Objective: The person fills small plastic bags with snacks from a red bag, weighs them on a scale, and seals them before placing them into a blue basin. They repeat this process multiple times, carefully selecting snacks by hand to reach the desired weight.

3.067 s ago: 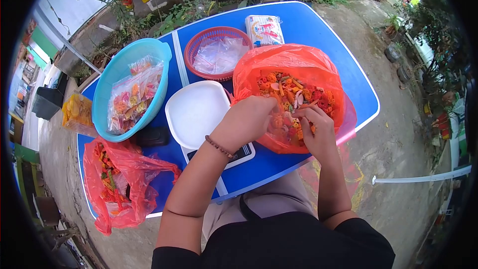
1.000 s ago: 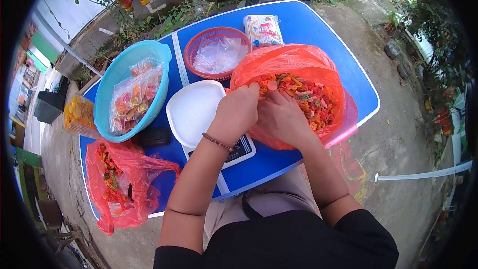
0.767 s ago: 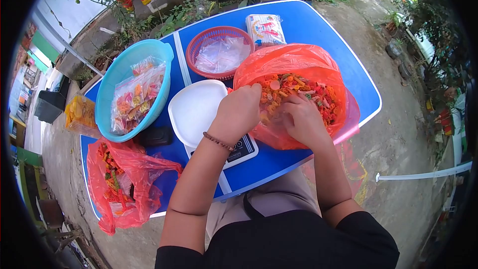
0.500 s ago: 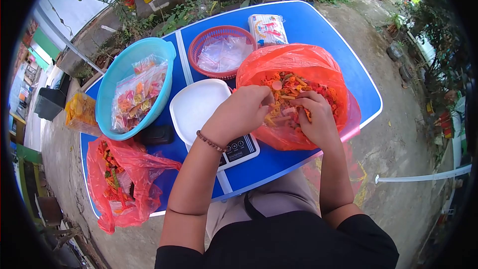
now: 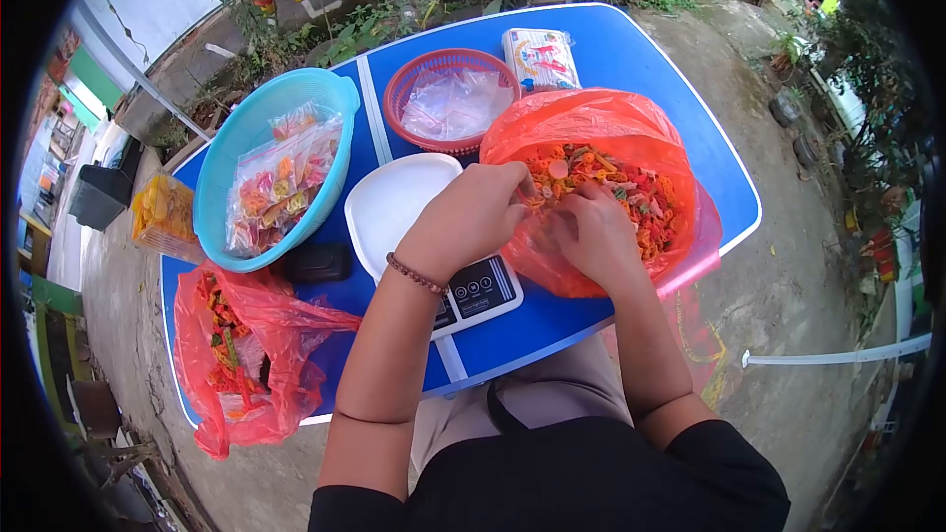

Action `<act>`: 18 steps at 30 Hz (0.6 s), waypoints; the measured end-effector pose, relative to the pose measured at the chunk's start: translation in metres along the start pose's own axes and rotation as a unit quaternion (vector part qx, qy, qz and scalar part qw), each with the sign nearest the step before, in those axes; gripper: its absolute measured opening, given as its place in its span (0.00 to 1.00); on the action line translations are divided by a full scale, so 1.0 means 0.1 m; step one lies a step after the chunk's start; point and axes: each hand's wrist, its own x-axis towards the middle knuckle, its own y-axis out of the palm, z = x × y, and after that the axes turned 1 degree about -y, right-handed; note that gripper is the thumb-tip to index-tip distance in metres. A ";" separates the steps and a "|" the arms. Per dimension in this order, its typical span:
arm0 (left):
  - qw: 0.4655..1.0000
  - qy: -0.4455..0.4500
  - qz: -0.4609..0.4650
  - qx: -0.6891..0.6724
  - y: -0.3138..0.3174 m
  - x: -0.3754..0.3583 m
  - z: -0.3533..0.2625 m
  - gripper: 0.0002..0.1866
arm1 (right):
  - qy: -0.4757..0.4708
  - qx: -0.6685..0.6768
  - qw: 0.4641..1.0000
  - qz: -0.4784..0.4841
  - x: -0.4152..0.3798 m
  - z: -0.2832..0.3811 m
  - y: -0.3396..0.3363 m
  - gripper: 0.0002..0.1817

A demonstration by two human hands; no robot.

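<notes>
A red plastic bag (image 5: 591,116), its mouth spread wide, holds a heap of orange, red and yellow snack pieces (image 5: 645,192). Over its left rim, my left hand (image 5: 473,217), with a beaded bracelet on the wrist, is closed; what its fingers hold, if anything, I cannot make out. My right hand (image 5: 599,236) reaches into the bag with fingers curled down at the snacks, its thumb blurred and its grip hidden. Partly behind my left forearm stands a white kitchen scale (image 5: 389,207) with a bare pan.
Left on the blue table (image 5: 616,49) is a turquoise basin (image 5: 212,187) with filled clear packets (image 5: 281,187). A red basket (image 5: 394,108) holds clear bags (image 5: 453,103). Nearby are a wrapped white pack (image 5: 542,59), a black case (image 5: 315,263) and another red snack bag (image 5: 281,414).
My right hand has moved left within the bag, closer to my left hand. The table and its items sit slightly farther right in view.
</notes>
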 end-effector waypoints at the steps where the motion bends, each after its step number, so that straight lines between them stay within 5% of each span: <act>1: 1.000 0.000 0.001 0.000 -0.01 0.00 0.00 0.11 | 0.010 0.010 1.000 -0.002 0.00 0.03 -0.02 0.09; 7: 1.000 0.007 -0.001 0.004 0.00 -0.01 0.02 0.10 | 0.029 -0.022 0.999 0.027 0.02 0.04 -0.03 0.11; 10: 1.000 0.006 0.001 -0.001 -0.01 -0.01 0.01 0.10 | 0.026 -0.018 0.999 -0.030 0.00 0.03 0.03 0.11; 13: 1.000 0.004 0.006 -0.010 -0.03 -0.02 0.01 0.10 | -0.014 0.028 0.994 -0.107 -0.04 -0.08 0.08 0.08; 18: 0.998 -0.017 0.021 -0.052 -0.18 -0.06 -0.02 0.09 | -0.017 0.159 0.982 -0.100 -0.04 -0.02 -0.12 0.05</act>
